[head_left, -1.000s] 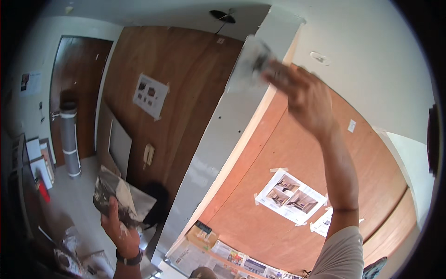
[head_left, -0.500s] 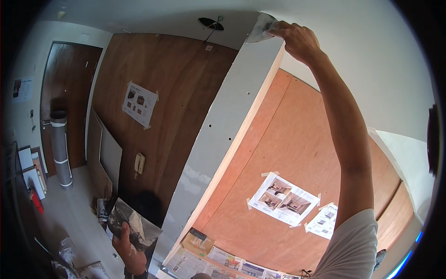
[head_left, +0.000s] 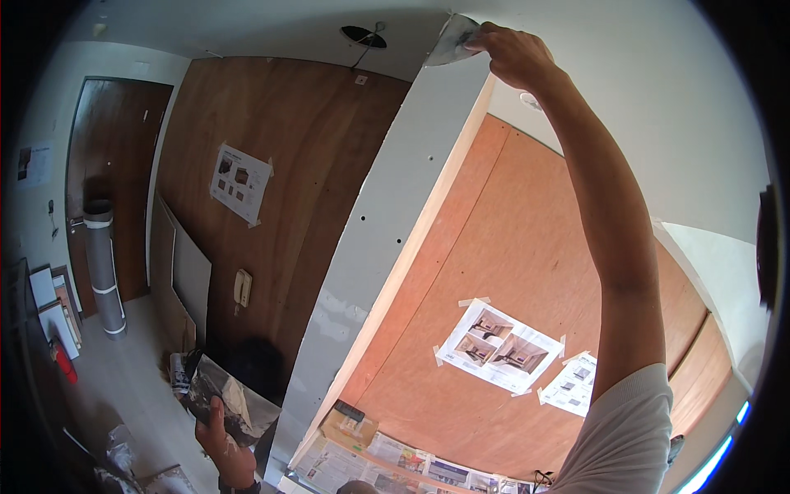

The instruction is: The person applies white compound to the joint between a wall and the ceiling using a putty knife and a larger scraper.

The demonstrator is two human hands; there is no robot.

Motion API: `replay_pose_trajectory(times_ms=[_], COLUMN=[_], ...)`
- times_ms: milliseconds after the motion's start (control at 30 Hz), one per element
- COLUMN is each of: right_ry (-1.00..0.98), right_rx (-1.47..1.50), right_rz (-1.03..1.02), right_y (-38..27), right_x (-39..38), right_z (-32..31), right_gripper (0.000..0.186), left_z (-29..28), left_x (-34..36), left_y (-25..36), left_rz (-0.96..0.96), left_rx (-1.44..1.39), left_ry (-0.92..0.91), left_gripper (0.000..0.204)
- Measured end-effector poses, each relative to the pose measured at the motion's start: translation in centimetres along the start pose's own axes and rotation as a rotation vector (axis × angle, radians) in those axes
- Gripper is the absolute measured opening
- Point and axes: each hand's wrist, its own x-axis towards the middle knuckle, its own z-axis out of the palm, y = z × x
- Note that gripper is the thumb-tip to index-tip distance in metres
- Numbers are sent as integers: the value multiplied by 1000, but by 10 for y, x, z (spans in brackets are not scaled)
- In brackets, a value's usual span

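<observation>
My right hand (head_left: 514, 56) is raised overhead and grips a putty knife (head_left: 451, 43), whose blade lies against the top of a grey plasterboard wall end (head_left: 387, 222) where it meets the white ceiling (head_left: 634, 107). My left hand (head_left: 220, 436) is low at the bottom left and holds a flat metal plaster board (head_left: 234, 399) smeared with grey filler.
Plywood walls (head_left: 288, 165) carry taped paper sheets (head_left: 240, 183). A brown door (head_left: 111, 156), a grey roll (head_left: 103, 263) and leaning boards (head_left: 185, 280) stand at left. Newspapers (head_left: 395, 469) and a cardboard box (head_left: 350, 424) lie on the floor. A ceiling hole with wires (head_left: 364, 34) is above.
My right hand has risen and moved left until the knife reached the top of the wall end at the ceiling. My left hand with the board has dropped lower in view.
</observation>
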Motion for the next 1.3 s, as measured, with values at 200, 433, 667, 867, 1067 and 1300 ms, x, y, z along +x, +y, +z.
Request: replay_pose_trajectory(times_ms=[200, 433, 667, 867, 1067, 1300], right_ry=[-3, -3, -10, 3, 69, 236], right_rx=[58, 81, 134, 144, 82, 324], right_rz=[10, 30, 60, 70, 49, 46], right_y=[16, 40, 58, 73, 84, 34], right_x=[-7, -38, -64, -77, -98, -166], right_z=[0, -3, 3, 10, 23, -14], right_gripper=[56, 70, 70, 56, 59, 62], left_z=[5, -1, -4, -9, -9, -24], left_x=[-1, -10, -16, -11, -14, -2], left_y=[8, 13, 20, 14, 20, -5], left_rz=[-39, 33, 117, 296, 191, 469], left_rx=[-86, 146, 294, 425, 319, 506], left_ry=[33, 53, 39, -18, 3, -150], left_gripper=[55, 55, 52, 50, 47, 40])
